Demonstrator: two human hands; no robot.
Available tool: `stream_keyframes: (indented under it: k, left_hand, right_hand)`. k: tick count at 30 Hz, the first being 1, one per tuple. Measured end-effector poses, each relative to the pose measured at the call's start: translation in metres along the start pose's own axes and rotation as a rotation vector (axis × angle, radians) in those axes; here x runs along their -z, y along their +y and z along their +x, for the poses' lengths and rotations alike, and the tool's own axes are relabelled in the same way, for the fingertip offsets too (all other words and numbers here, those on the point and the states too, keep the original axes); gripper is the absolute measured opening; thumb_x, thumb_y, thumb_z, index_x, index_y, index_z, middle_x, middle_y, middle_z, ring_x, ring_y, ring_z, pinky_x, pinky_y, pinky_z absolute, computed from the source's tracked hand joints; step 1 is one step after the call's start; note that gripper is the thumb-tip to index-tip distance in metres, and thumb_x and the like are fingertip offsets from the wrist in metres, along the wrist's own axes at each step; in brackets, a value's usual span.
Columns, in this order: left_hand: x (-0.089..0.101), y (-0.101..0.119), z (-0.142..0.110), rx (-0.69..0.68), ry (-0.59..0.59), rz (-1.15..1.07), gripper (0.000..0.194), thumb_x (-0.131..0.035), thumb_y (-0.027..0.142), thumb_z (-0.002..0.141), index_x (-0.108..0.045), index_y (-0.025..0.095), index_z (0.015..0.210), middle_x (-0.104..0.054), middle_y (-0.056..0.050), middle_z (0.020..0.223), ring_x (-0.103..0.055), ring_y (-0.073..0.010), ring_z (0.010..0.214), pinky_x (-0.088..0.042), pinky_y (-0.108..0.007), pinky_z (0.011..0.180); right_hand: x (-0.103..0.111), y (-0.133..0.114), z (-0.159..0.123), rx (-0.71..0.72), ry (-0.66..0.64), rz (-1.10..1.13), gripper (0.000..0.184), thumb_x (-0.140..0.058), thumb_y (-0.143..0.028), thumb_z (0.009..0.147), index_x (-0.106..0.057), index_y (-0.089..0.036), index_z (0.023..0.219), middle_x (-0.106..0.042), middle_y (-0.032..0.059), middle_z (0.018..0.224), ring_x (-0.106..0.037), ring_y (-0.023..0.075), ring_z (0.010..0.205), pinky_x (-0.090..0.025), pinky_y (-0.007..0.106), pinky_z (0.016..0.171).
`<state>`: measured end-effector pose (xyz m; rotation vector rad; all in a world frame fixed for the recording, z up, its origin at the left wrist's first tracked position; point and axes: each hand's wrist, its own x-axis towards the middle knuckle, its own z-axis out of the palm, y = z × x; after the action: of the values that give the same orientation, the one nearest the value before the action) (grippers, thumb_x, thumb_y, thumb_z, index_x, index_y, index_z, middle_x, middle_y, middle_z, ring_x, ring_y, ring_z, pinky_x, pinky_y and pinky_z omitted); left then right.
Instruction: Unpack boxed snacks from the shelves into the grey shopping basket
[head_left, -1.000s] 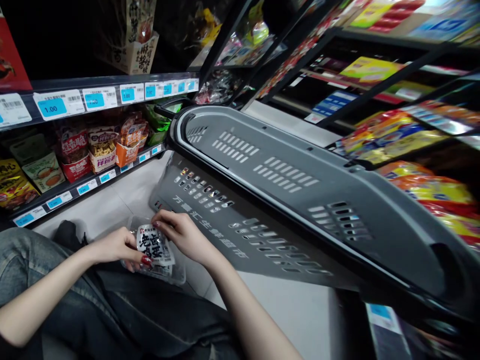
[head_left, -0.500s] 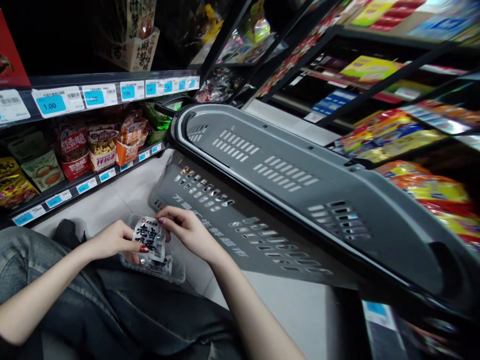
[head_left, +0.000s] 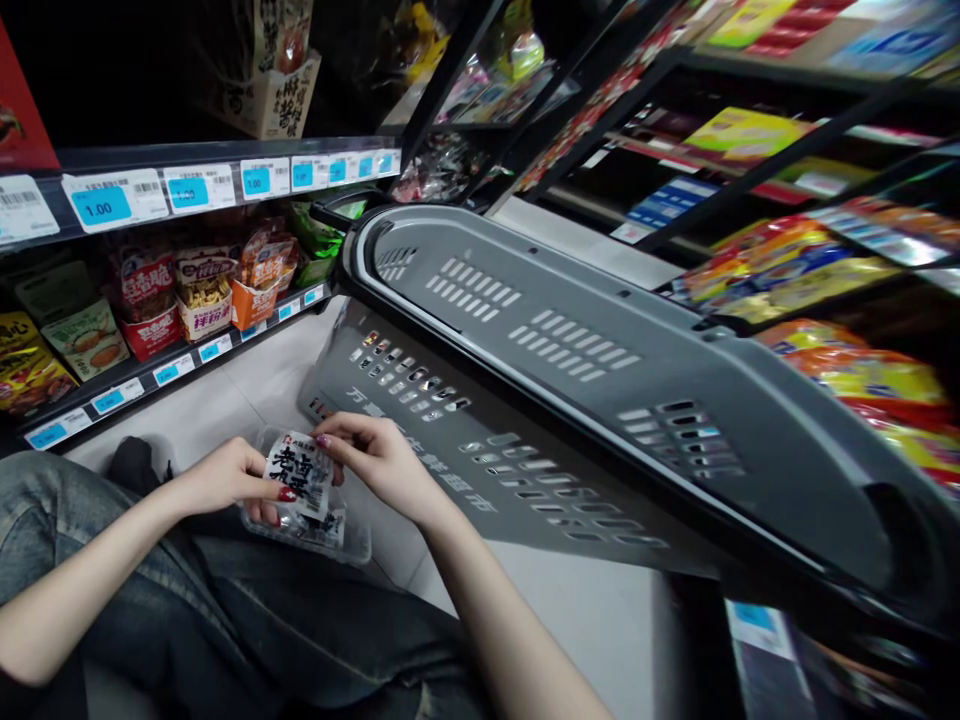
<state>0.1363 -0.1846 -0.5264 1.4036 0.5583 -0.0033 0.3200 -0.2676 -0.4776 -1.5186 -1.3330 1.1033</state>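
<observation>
Between my hands is a small white snack packet with bold black characters and a barcode on its front. My left hand pinches its left side, thumb on the front. At the packet's upper right corner, my right hand grips it between thumb and fingers. Just below the packet sits a clear plastic tray holding more of the dark-printed packets; what supports the tray is partly hidden. Both hands are over my bent legs, close to the side of a grey shopping basket.
The large grey perforated shopping basket stands tilted in view at the right. On the left, a low shelf carries bagged snacks and price tags. More shelves with colourful packages line the far right. Pale floor tiles show between.
The packet has tilted slightly between my fingers, and its lettering is less flat to view. Both hands stay in nearly the same place.
</observation>
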Motion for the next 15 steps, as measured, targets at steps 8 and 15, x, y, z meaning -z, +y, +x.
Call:
stream_keyframes:
  k: [8, 15]
  left_hand:
    - [0.0005, 0.0007, 0.0002, 0.006, -0.013, 0.006, 0.026, -0.066, 0.036, 0.071, -0.069, 0.014, 0.059, -0.07, -0.003, 0.057, -0.06, -0.0124, 0.049, -0.046, -0.022, 0.052]
    - [0.0011, 0.0011, -0.0006, 0.004, -0.042, -0.06, 0.025, -0.067, 0.035, 0.071, -0.069, 0.014, 0.059, -0.069, -0.002, 0.054, -0.057, -0.0102, 0.045, -0.044, -0.02, 0.049]
  right_hand:
    - [-0.0009, 0.0009, -0.0006, -0.005, 0.007, 0.024, 0.027, -0.062, -0.045, 0.076, -0.061, -0.018, 0.072, -0.054, -0.0032, 0.051, -0.049, 0.011, 0.044, -0.039, 0.025, 0.046]
    - [-0.0019, 0.0024, 0.0024, -0.041, 0.012, 0.081, 0.03, -0.064, -0.047, 0.073, -0.059, -0.017, 0.069, -0.053, -0.0042, 0.049, -0.049, 0.0106, 0.041, -0.037, 0.024, 0.045]
